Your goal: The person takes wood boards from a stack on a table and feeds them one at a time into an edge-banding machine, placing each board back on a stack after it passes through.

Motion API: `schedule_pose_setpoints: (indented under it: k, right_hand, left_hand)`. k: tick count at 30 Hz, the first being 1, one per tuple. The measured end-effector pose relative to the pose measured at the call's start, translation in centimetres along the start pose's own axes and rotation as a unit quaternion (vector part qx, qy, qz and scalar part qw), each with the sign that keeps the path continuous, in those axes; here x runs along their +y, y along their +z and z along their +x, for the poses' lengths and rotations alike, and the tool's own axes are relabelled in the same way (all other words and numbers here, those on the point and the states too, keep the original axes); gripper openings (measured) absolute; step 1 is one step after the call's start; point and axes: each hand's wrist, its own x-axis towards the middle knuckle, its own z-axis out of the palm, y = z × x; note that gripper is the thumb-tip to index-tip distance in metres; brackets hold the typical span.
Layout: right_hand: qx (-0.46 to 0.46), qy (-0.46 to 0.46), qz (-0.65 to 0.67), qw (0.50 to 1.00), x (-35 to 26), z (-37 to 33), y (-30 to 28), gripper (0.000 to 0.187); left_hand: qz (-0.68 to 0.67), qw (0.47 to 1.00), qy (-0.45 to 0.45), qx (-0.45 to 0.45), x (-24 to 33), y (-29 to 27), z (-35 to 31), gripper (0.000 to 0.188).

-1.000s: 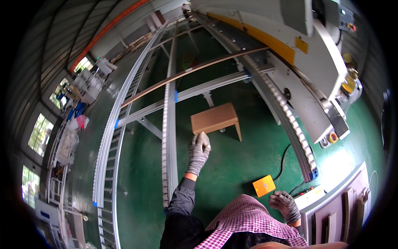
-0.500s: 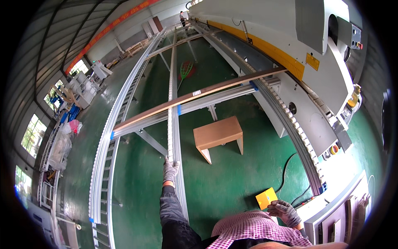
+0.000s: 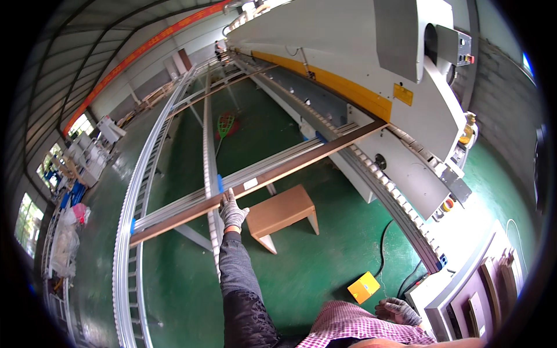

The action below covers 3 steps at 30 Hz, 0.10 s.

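Observation:
A long brown board (image 3: 290, 167) lies crosswise over the roller rails. Its near edge meets my gloved left hand (image 3: 233, 213), whose outstretched fingers rest on the board just above the middle roller rail (image 3: 213, 235); the thumb points to the right. A small white label (image 3: 250, 184) sits on the board beside those fingertips. My right hand (image 3: 398, 312), also gloved, is low by the checked apron (image 3: 342, 325), fingers curled in with nothing visible in them. Close to it on the floor is a yellow box (image 3: 364, 287).
A brown bench (image 3: 281, 214) stands under the rails. The left rail (image 3: 123, 255) and right rail (image 3: 400, 214) flank the middle one. A large grey machine (image 3: 342, 58) runs along the right. Dark cables (image 3: 383, 249) lie on the floor. Another person (image 3: 219, 49) stands far away.
The board has come nearer along the rails, past the crossbeam. My left hand has gone from the middle rail to the board's edge. My right fingers have curled in; the view has shifted.

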Motion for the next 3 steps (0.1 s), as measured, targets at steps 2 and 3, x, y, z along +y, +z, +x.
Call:
schedule_pose_setpoints:
  k: [2,3]
  right_hand:
    - [0.025,0.006,0.035,0.999,0.5,-0.6,-1.2,0.038]
    - [0.066,0.004,0.015,0.998,0.7,-1.0,-1.6,0.038]
  left_hand:
    - [0.027,0.999,-0.014,-0.044,1.4,-0.1,1.6,0.116]
    - [0.053,0.996,-0.013,-0.076,2.4,-0.3,2.0,0.117]
